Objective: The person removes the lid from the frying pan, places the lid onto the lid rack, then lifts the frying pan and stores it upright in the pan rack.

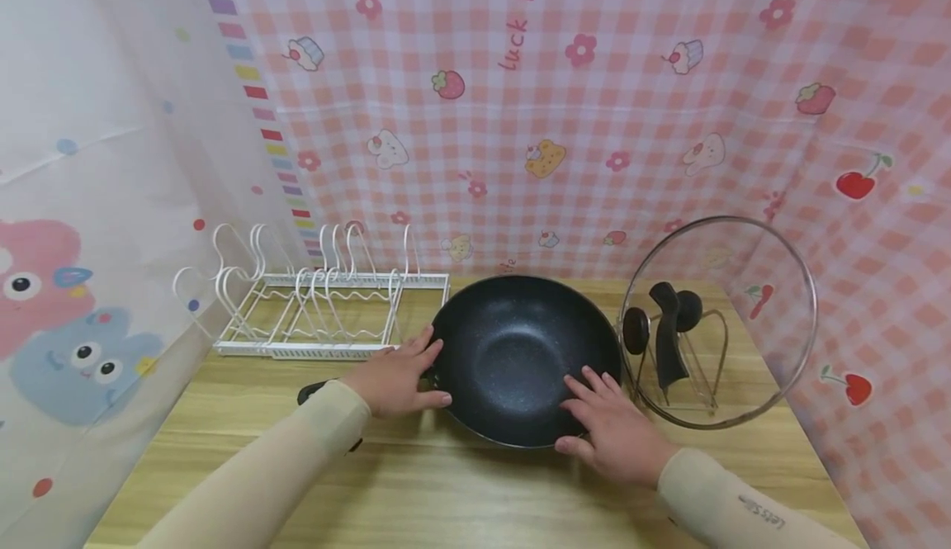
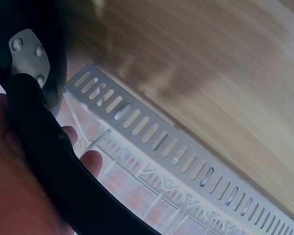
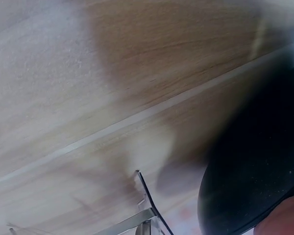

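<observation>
A black wok [image 1: 520, 351] rests on the wooden table, its hollow facing up. My left hand [image 1: 394, 376] lies over the wok's left edge with fingers extended, the index finger and thumb at the rim. Under that hand runs the wok's black handle [image 2: 54, 152], fixed by a riveted metal plate [image 2: 30, 56]; its end shows left of the wrist in the head view. On the front right rim, my right hand [image 1: 617, 433] touches with spread fingers. In the right wrist view, the wok's dark outer wall [image 3: 255, 161] fills the right side, a fingertip at its edge.
A white wire rack [image 1: 319, 349] with upright loops stands left of the wok. Close on the right, a round glass lid [image 1: 795, 400] leans upright by a wire stand [image 1: 716, 359], with black knobs and a curved black handle [image 1: 669, 343]. A checked curtain [image 1: 475, 136] hangs behind.
</observation>
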Available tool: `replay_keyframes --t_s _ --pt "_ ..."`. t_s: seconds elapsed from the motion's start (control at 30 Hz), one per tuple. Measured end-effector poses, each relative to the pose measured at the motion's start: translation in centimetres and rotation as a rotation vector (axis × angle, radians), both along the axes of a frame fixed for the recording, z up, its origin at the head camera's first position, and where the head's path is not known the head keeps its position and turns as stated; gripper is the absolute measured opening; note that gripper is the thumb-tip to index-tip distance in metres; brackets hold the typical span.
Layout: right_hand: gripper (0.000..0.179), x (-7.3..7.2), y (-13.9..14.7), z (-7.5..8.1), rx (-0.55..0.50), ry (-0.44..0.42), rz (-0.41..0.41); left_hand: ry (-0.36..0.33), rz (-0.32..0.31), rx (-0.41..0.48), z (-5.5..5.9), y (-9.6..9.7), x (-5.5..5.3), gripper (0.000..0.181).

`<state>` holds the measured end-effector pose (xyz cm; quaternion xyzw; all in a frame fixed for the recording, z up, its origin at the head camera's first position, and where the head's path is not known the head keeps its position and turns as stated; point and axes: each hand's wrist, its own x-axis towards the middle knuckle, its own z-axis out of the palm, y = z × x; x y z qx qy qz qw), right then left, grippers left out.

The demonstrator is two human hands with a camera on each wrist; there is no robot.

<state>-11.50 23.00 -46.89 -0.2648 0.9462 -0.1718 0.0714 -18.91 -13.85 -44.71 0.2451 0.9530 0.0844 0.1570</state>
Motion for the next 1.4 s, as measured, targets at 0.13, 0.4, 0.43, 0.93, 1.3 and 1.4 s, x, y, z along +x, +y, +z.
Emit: replay_keyframes --t_s 0.13,0.4,0.43,0.93,1.3,1.4 --pt "0.058 -0.2 0.3 -0.1 -0.003 -0.011 -0.009 0.007 0.007 0.007 -0.1 0.2 0.2 0.097" --pt "0.051 -0.4 0.6 -0.2 -0.019 -0.011 -0.026 0.019 0.012 0.012 -0.1 0.3 0.7 0.098" --pt "0.051 -0.4 0.6 -0.1 -0.023 -0.007 -0.026 0.02 0.014 0.013 -0.1 0.3 0.8 0.098" --pt "0.042 -0.6 0.7 0.4 -0.043 -0.034 -0.082 0.028 0.037 0.001 -0.1 0.7 1.5 0.098" --pt "0.049 -0.2 -1.7 0.1 -0.095 -0.06 -0.033 0.02 0.047 -0.007 0.2 1.1 1.7 0.098" --pt "0.049 -0.4 -1.9 0.1 -0.07 -0.046 -0.048 0.014 0.049 -0.01 0.2 1.1 1.6 0.097"
